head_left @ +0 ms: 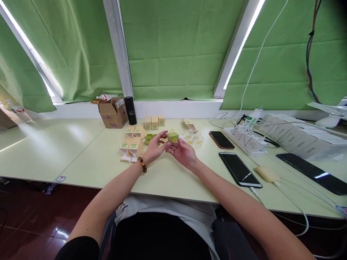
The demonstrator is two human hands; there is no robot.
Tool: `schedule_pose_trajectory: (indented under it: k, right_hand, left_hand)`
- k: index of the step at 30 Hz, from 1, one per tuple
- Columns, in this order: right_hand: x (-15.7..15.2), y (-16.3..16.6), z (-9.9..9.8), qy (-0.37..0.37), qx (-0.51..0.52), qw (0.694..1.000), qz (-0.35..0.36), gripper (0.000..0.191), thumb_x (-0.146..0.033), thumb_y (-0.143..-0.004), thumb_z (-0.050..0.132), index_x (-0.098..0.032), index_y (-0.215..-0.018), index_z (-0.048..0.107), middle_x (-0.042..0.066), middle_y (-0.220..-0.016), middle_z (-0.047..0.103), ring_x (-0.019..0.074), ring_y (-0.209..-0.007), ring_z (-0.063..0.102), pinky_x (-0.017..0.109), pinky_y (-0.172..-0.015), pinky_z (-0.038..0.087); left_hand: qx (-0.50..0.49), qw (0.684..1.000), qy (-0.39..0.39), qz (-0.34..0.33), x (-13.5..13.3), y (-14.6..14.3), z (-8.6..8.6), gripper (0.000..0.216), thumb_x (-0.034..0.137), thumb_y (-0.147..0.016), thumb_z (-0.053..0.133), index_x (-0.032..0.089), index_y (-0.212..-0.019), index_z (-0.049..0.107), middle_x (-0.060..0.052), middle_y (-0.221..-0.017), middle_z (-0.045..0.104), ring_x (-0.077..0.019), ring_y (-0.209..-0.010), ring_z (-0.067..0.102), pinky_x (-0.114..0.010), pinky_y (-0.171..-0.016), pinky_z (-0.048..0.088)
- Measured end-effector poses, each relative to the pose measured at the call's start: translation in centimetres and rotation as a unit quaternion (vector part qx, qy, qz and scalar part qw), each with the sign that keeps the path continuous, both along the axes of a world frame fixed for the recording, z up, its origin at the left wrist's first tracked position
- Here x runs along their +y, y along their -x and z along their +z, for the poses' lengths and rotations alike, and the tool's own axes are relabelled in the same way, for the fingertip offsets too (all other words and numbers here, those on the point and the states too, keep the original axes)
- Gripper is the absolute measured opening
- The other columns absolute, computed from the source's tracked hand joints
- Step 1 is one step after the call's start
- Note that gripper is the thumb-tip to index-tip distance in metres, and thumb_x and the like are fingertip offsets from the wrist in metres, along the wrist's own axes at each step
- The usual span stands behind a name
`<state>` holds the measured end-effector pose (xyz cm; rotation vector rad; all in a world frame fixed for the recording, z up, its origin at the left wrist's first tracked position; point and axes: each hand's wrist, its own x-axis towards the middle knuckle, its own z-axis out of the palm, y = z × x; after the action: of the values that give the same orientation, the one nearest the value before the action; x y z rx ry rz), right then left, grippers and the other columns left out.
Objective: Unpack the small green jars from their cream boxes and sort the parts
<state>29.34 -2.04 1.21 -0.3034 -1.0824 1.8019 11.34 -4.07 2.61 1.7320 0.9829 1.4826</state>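
Both my hands meet over the pale green table [81,151] around a small green case [172,137] with a yellow face on it. My left hand [155,147], with a bead bracelet at the wrist, pinches the case from the left. My right hand [182,151] lies palm up under and beside it, fingertips touching it. Just behind my hands lie green trays [149,138] and small clear pieces with yellow centres [194,138]. Several small cream boxes with green labels [131,143] lie left of my left hand.
A cardboard box [113,112] and a black cylinder [130,110] stand at the back. Two phones [221,139] [240,169] lie to the right, beside a power strip [245,139] with white cables, a beige power bank [267,174] and white cartons [298,137].
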Motion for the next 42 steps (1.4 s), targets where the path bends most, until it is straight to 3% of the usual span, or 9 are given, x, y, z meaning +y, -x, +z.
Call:
schedule_pose_trajectory:
  k: [5, 9, 16, 20, 24, 28, 36, 39, 42]
  right_hand:
    - [-0.1, 0.5, -0.4, -0.034, -0.04, 0.999, -0.011, 0.029, -0.052, -0.096, 0.068, -0.028, -0.112, 0.066, 0.007, -0.112, 0.08, 0.0267, -0.104, 0.076, 0.046, -0.085, 0.063]
    - [0.1, 0.5, -0.4, -0.059, -0.084, 0.994, -0.032, 0.04, -0.061, -0.089, 0.074, -0.028, -0.111, 0.069, 0.007, -0.108, 0.08, 0.0278, -0.098, 0.076, 0.048, -0.08, 0.063]
    - [0.0, 0.0, 0.3, -0.079, -0.103, 0.987, -0.091, 0.048, -0.043, -0.071, 0.093, -0.028, -0.113, 0.075, 0.005, -0.118, 0.077, 0.0224, -0.098, 0.071, 0.04, -0.081, 0.063]
    - [0.3, 0.0, -0.2, -0.106, -0.144, 0.977, -0.113, 0.051, -0.04, -0.069, 0.094, -0.026, -0.114, 0.074, 0.005, -0.112, 0.075, 0.0189, -0.089, 0.069, 0.036, -0.076, 0.061]
    - [0.6, 0.1, -0.8, -0.165, -0.214, 0.952, -0.141, 0.054, -0.036, -0.068, 0.093, -0.025, -0.116, 0.072, 0.005, -0.111, 0.074, 0.0184, -0.089, 0.067, 0.036, -0.077, 0.061]
    - [0.7, 0.3, -1.1, -0.191, -0.245, 0.938, -0.156, 0.053, -0.035, -0.069, 0.09, -0.026, -0.117, 0.071, 0.005, -0.112, 0.073, 0.0182, -0.09, 0.066, 0.034, -0.075, 0.06]
    - [1.0, 0.3, -0.8, -0.217, -0.28, 0.909, -0.218, 0.049, -0.032, -0.068, 0.086, -0.027, -0.114, 0.07, 0.006, -0.118, 0.073, 0.0225, -0.097, 0.064, 0.037, -0.075, 0.056]
    - [0.9, 0.0, -0.6, -0.231, -0.279, 0.902, -0.236, 0.048, -0.025, -0.067, 0.083, -0.028, -0.113, 0.07, 0.005, -0.119, 0.073, 0.023, -0.1, 0.064, 0.04, -0.083, 0.056]
    - [0.4, -0.2, -0.2, -0.253, -0.258, 0.9, -0.246, 0.046, -0.02, -0.071, 0.078, -0.028, -0.116, 0.068, 0.005, -0.122, 0.072, 0.0229, -0.104, 0.065, 0.044, -0.096, 0.054]
  left_hand:
    - [0.011, 0.999, 0.005, 0.031, 0.4, -0.2, -0.4, 0.063, 0.045, -0.08, 0.087, 0.02, -0.135, 0.068, -0.015, -0.133, 0.067, -0.0234, -0.106, 0.066, -0.039, -0.094, 0.057]
    - [0.012, 0.998, -0.023, 0.062, 0.5, -0.2, -0.5, 0.05, 0.042, -0.08, 0.087, 0.02, -0.124, 0.074, -0.012, -0.127, 0.069, -0.0199, -0.097, 0.067, -0.036, -0.09, 0.058]
    - [0.06, 0.994, -0.041, 0.086, 0.0, 0.0, 0.1, 0.04, 0.042, -0.082, 0.086, 0.022, -0.116, 0.078, -0.01, -0.111, 0.073, -0.0211, -0.094, 0.066, -0.036, -0.089, 0.055]
    - [0.04, 0.994, -0.032, 0.101, -0.1, 0.2, 0.3, 0.027, 0.044, -0.09, 0.077, 0.023, -0.106, 0.081, -0.009, -0.115, 0.075, -0.0217, -0.098, 0.067, -0.035, -0.087, 0.053]
    - [0.068, 0.986, -0.032, 0.148, 0.3, 0.4, 0.1, 0.015, 0.036, -0.089, 0.077, 0.022, -0.09, 0.083, -0.009, -0.102, 0.077, -0.0225, -0.093, 0.067, -0.035, -0.082, 0.053]
    - [0.082, 0.983, -0.057, 0.152, 0.3, 0.3, -0.2, 0.012, 0.032, -0.088, 0.077, 0.023, -0.082, 0.082, -0.008, -0.092, 0.078, -0.0241, -0.091, 0.069, -0.038, -0.084, 0.054]
    - [-0.004, 0.979, -0.08, 0.19, -0.5, -0.4, 0.4, 0.023, 0.043, -0.096, 0.07, 0.022, -0.088, 0.075, -0.008, -0.1, 0.079, -0.0209, -0.089, 0.069, -0.035, -0.082, 0.053]
    - [-0.094, 0.973, -0.067, 0.201, 0.1, 0.1, 0.6, 0.033, 0.053, -0.096, 0.069, 0.021, -0.094, 0.072, -0.008, -0.103, 0.077, -0.0177, -0.085, 0.069, -0.032, -0.079, 0.055]
    - [-0.163, 0.963, -0.004, 0.214, 1.2, 0.7, 0.3, 0.038, 0.056, -0.095, 0.069, 0.018, -0.094, 0.067, -0.006, -0.093, 0.075, -0.0129, -0.068, 0.063, -0.028, -0.065, 0.053]
